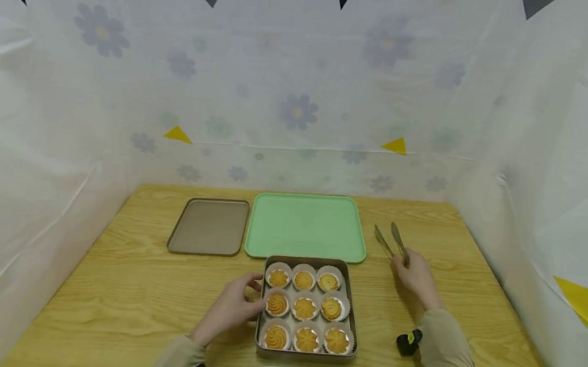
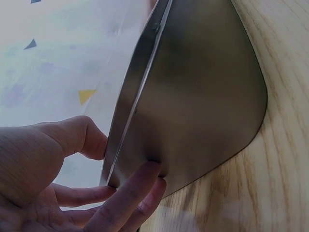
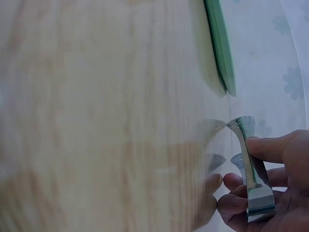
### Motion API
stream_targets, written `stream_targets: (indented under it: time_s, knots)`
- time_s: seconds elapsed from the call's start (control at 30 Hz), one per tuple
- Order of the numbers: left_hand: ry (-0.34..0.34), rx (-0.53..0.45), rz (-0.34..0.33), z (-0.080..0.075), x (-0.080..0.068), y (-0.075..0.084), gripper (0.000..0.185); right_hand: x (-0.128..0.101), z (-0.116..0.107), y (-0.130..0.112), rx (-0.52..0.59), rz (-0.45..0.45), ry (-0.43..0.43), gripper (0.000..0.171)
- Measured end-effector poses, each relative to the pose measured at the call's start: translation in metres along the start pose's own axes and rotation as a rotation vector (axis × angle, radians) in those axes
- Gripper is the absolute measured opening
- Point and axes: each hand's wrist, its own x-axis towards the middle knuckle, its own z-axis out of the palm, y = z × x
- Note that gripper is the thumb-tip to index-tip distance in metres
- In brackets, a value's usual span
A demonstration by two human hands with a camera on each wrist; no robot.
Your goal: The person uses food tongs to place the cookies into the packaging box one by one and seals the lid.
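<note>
All nine swirled yellow biscuits in white paper cups sit in the square metal tin near the table's front edge, none moved yet. The left hand grips its left wall. Farther back, the right hand pinches the metal serving tongs lying on the wood, beside the bare mint-green plastic tray.

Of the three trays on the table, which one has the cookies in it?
The metal tin nearest the person, held at its left edge by the left hand. The brown lid and the green tray behind it hold none.

Left hand lower centre, fingers curled, gripping; right hand right of centre, fingers pinching.
</note>
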Motion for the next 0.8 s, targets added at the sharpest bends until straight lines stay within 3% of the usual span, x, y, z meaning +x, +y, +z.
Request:
stream_targets:
  time_s: [0.4,0.8]
  knots:
    - [0.009,0.031,0.012,-0.0007,-0.0003,0.0002,0.058,-0.0027,-0.0006,-0.0005,0.002,0.026,-0.009,0.025]
    - [0.004,-0.002,0.011,-0.0004,-0.0004,0.0004,0.060,-0.0015,-0.0029,-0.0024,-0.125,0.048,-0.038,0.065]
